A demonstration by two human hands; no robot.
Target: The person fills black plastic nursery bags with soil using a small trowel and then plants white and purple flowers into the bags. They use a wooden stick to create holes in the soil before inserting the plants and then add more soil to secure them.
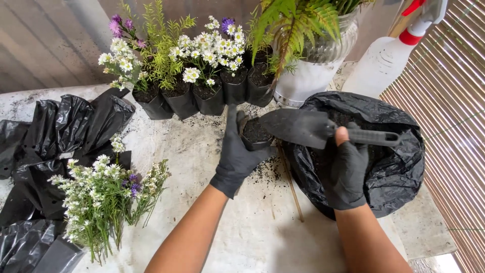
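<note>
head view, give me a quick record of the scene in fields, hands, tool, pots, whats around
left hand: gloved left hand grips a small black grow bag of soil
right hand: gloved right hand holds a black trowel, blade over the bag
soil source: black plastic sack
back row: potted flowers, white fern pot, spray bottle
left side: loose flower bunch

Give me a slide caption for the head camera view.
Gloved left hand steadies small soil-filled grow bag; right hand holds trowel.
</note>
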